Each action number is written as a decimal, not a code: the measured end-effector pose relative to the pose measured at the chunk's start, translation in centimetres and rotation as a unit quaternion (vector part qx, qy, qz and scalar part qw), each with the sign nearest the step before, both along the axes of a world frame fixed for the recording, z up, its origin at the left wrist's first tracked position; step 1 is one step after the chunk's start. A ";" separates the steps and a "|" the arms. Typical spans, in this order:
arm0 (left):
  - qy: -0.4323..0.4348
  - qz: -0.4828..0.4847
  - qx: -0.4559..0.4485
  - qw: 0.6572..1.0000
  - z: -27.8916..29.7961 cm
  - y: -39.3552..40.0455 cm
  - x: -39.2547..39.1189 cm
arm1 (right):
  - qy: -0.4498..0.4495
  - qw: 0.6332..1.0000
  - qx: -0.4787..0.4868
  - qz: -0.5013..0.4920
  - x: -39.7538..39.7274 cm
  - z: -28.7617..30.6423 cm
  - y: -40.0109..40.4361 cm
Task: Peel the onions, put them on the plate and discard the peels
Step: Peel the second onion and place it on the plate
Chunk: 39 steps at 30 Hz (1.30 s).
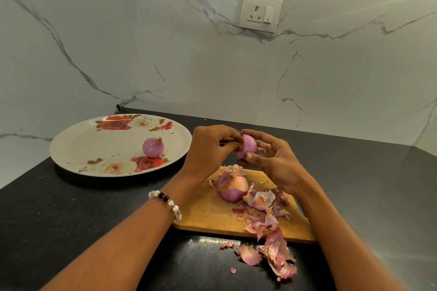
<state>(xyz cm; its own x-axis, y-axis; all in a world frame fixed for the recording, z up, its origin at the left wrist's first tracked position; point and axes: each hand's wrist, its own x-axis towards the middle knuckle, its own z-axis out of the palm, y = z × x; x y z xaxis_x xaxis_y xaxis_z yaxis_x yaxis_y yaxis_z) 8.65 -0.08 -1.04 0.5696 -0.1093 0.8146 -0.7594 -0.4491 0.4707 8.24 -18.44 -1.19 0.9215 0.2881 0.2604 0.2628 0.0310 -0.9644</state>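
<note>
while the right hand [274, 160] cradles the onion [248, 145] at frame centre, the left hand [208, 149] pinches, seemingly, its peel.

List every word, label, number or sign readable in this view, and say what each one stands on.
None can be read.
The switch beside the wall socket carries a small dark mark, too small to read.
The plate bears only printed roses, no lettering.
The cutting board, the onions and the peels show no text.
</note>
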 end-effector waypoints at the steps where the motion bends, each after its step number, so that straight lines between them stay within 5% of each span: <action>1: -0.003 -0.001 0.004 1.000 0.0 0.0 0.0 | 0.000 1.000 -0.002 -0.001 0.0 0.0 0.0; 10: 0.014 -0.012 0.067 0.998 -0.1 -0.2 0.2 | 0.018 1.000 0.017 -0.008 -0.2 0.1 0.1; 16: 0.056 -0.036 -0.025 0.997 0.3 -0.3 -0.2 | 0.019 0.999 0.037 -0.007 -0.1 0.3 -0.1; 30: -0.029 0.004 0.024 0.999 -0.4 0.0 0.6 | 0.031 0.999 0.025 0.010 -0.4 0.2 0.3; 39: 0.023 -0.023 -0.022 0.999 0.1 -0.2 0.3 | 0.024 0.999 0.023 -0.008 -0.6 0.6 0.3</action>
<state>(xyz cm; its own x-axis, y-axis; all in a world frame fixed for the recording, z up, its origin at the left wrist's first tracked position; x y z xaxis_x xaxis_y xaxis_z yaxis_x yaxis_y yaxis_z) 8.97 -0.33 -0.97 0.6013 -0.1015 0.7925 -0.7564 -0.3920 0.5237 7.61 -18.16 -0.58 0.9373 0.2627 0.2292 0.2179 0.0721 -0.9733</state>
